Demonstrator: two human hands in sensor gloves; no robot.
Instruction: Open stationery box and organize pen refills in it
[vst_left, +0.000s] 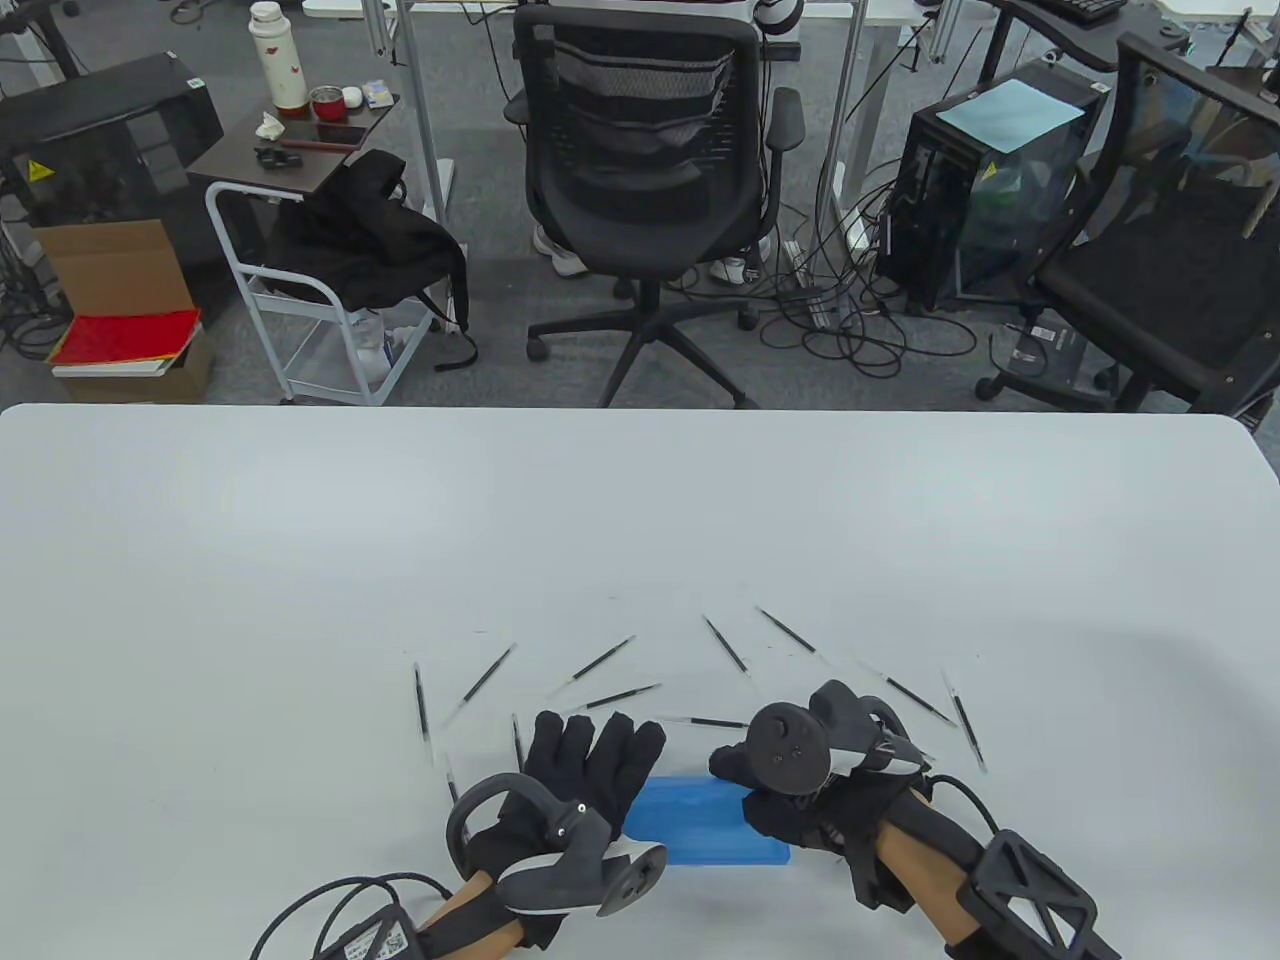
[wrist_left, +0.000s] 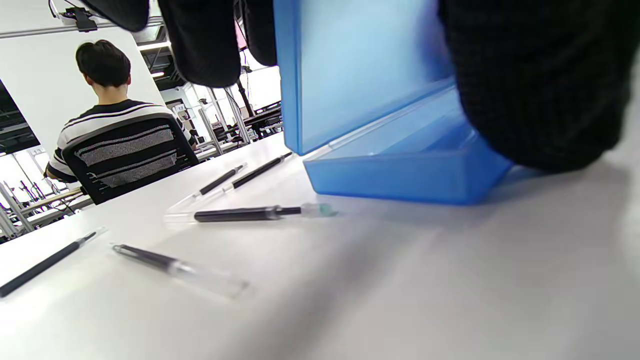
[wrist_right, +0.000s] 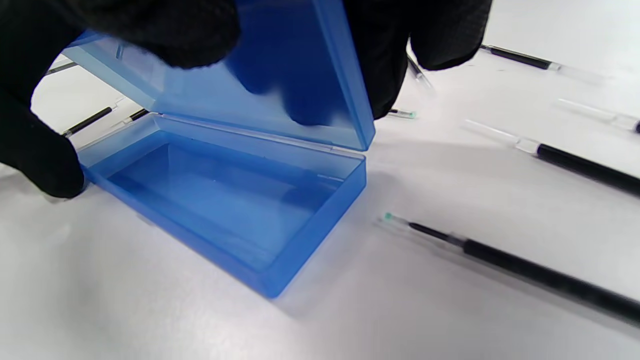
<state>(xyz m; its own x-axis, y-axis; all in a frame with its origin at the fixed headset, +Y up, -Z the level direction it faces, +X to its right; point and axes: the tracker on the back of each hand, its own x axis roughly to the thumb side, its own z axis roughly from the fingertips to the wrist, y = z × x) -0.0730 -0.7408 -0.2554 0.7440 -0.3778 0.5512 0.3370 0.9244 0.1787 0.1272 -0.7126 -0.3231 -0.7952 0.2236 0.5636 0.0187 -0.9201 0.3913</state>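
White table (vst_left: 300, 560) — blue box (vst_left: 700, 825) lengthwise left-right, lid (wrist_right: 280, 75) raised.

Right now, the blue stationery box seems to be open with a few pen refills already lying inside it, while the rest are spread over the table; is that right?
Not quite. The blue stationery box is open, its lid held up by the right hand, but the right wrist view shows it holds nothing. All the pen refills lie on the table.

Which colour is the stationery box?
Translucent blue stationery box; the right wrist view shows it best.
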